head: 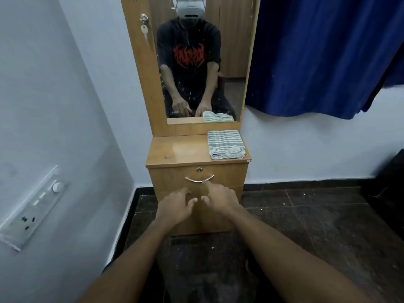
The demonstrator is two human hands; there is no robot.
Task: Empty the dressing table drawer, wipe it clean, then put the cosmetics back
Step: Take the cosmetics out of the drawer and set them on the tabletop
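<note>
Reaching toward shut drawer [229, 176], handle [199, 179] set left-right just beyond right grip [218, 196], forefinger [207, 184] at its right half; left grip [176, 205] nearer, lower; both released, holding nothing

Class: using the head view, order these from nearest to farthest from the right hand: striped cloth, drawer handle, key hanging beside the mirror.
1. Drawer handle, just ahead of the right hand.
2. Striped cloth, on the right of the tabletop.
3. Key, high on the left of the mirror frame.

1 head view, facing forward-down, near dressing table [175, 149] front.
</note>
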